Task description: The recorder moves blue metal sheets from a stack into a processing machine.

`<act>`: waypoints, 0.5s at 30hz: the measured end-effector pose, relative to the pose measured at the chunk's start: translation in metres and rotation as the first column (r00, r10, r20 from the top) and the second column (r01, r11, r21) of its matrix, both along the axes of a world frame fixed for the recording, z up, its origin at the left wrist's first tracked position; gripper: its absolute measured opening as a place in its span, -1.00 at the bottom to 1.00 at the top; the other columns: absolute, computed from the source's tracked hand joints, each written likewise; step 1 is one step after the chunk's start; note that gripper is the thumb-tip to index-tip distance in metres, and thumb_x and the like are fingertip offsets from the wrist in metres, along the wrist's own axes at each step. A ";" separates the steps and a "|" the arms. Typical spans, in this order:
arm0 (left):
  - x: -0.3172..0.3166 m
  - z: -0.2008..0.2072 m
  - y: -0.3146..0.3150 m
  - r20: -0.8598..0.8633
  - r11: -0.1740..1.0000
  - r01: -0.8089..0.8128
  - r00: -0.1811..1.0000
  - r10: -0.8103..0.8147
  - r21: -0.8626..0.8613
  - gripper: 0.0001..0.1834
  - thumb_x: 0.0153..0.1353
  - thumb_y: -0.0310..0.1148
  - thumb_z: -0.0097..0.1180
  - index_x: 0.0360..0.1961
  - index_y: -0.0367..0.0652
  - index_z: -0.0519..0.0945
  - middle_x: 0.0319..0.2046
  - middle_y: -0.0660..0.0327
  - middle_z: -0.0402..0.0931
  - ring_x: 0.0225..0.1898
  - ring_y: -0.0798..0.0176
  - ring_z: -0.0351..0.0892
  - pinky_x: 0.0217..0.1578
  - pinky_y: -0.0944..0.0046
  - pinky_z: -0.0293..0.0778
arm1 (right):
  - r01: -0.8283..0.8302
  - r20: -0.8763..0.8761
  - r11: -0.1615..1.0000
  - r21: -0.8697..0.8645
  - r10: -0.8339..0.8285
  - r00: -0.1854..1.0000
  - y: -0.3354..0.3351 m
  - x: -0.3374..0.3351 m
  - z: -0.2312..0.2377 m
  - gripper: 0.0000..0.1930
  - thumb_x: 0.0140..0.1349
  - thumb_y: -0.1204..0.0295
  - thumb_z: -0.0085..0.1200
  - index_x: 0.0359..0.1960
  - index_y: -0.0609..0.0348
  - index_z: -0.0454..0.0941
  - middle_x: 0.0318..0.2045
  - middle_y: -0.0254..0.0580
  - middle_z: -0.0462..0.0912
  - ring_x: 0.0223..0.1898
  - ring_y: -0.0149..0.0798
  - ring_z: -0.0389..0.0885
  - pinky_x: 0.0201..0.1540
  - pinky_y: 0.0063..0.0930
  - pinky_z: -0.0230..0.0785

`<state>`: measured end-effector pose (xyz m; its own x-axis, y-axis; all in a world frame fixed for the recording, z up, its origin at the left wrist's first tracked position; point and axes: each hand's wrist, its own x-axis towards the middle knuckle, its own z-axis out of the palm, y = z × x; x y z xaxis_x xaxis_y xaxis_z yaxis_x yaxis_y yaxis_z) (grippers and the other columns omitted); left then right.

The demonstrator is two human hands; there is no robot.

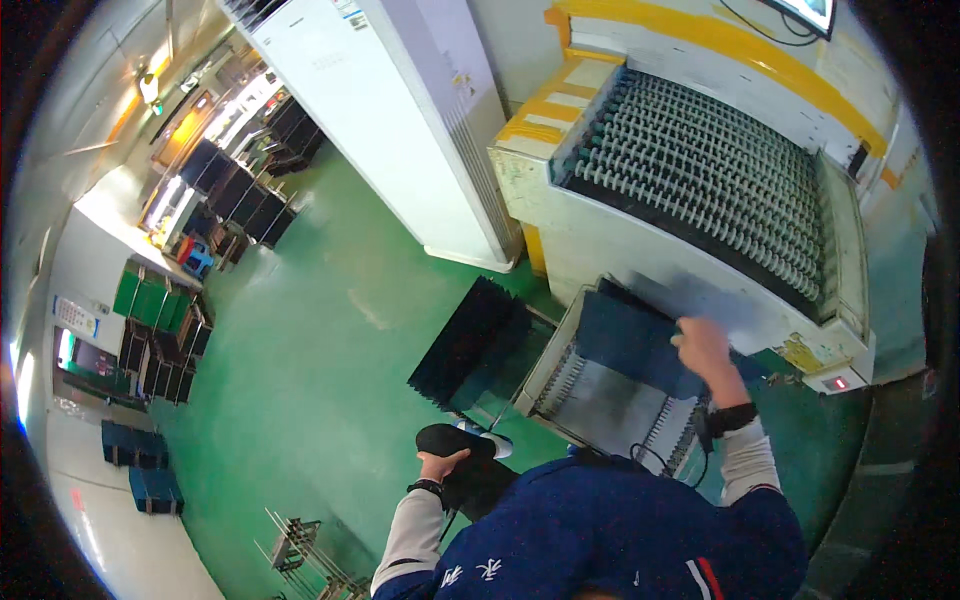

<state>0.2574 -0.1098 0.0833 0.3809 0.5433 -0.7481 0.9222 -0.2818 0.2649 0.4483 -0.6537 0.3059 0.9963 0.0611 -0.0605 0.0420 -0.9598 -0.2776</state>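
Note:
My right hand (705, 352), with a dark band at its wrist, is curled over the far right of a grey slotted rack (610, 400). Its fingers appear closed at the edge of a dark flat panel (700, 295), which is smeared by motion against the machine front. Several dark blue panels (625, 345) stand in the rack's far half, between toothed side strips. My left hand (440, 465) is closed on a rounded black thing (445, 437) by my leg. Whether that is my trouser knee or a separate object, I cannot tell.
A roller conveyor machine (700, 180) with yellow-taped edges stands just beyond the rack. Left of the rack is another rack (470, 345), packed with dark panels. A tall white cabinet unit (390, 120) stands farther back. A metal frame (305, 555) sits on the floor at lower left.

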 end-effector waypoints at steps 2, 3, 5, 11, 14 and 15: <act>-0.007 -0.007 0.008 0.022 1.000 -0.011 1.000 0.011 -0.009 0.73 -0.46 0.19 0.60 0.31 -0.64 -0.46 0.31 -0.26 0.13 0.33 -0.09 0.23 0.28 0.14 0.25 | 0.046 0.009 0.999 0.015 -0.046 0.999 -0.016 0.007 0.037 -0.73 0.05 0.28 0.24 -0.31 0.23 0.59 -0.37 0.17 0.63 -0.25 0.15 0.63 -0.21 0.00 0.42; -0.004 -0.004 0.005 0.021 1.000 0.000 1.000 0.000 -0.002 0.72 -0.46 0.18 0.60 0.31 -0.63 -0.45 0.31 -0.26 0.12 0.33 -0.09 0.23 0.28 0.14 0.25 | 0.073 0.025 0.997 0.030 -0.074 0.997 -0.035 0.010 0.044 -0.69 0.04 0.27 0.25 -0.26 0.24 0.60 -0.35 0.20 0.64 -0.24 0.15 0.64 -0.20 -0.04 0.43; 0.001 0.008 -0.003 0.023 1.000 0.019 1.000 -0.019 0.008 0.71 -0.46 0.18 0.60 0.32 -0.62 -0.43 0.31 -0.26 0.11 0.32 -0.08 0.24 0.27 0.13 0.26 | 0.103 0.152 0.971 0.217 -0.138 0.979 -0.070 0.010 0.061 -0.69 0.08 0.28 0.26 -0.22 0.24 0.63 -0.32 0.09 0.68 -0.24 0.03 0.67 -0.16 -0.15 0.46; -0.004 -0.001 0.006 0.001 0.997 -0.045 0.999 0.045 -0.057 0.71 -0.45 0.17 0.60 0.33 -0.61 -0.44 0.31 -0.27 0.11 0.33 -0.08 0.23 0.28 0.14 0.26 | 0.241 -0.265 -0.114 0.964 -0.500 0.825 -0.120 0.031 0.044 -0.81 0.20 0.35 0.20 -0.17 0.09 0.59 -0.33 -0.33 0.64 -0.31 -0.20 0.63 -0.20 -0.26 0.44; -0.010 -0.019 0.016 -0.017 0.996 -0.086 0.996 0.086 0.013 0.71 -0.45 0.15 0.61 0.33 -0.59 -0.46 0.31 -0.27 0.12 0.32 -0.08 0.24 0.28 0.12 0.26 | 0.225 -0.297 -0.239 0.944 -0.327 0.897 -0.145 0.051 0.001 -0.67 0.17 0.39 0.23 -0.02 0.09 0.51 -0.13 -0.23 0.61 -0.11 -0.23 0.56 -0.03 -0.30 0.42; -0.007 -0.018 0.012 -0.017 0.997 -0.083 0.996 0.083 0.005 0.71 -0.45 0.15 0.61 0.34 -0.58 -0.46 0.31 -0.27 0.12 0.32 -0.08 0.25 0.28 0.12 0.26 | 0.191 -0.238 -0.186 0.964 -0.272 0.932 -0.155 0.056 -0.014 -0.70 0.20 0.43 0.19 -0.03 0.08 0.47 -0.10 -0.23 0.58 -0.04 -0.22 0.50 0.03 -0.25 0.39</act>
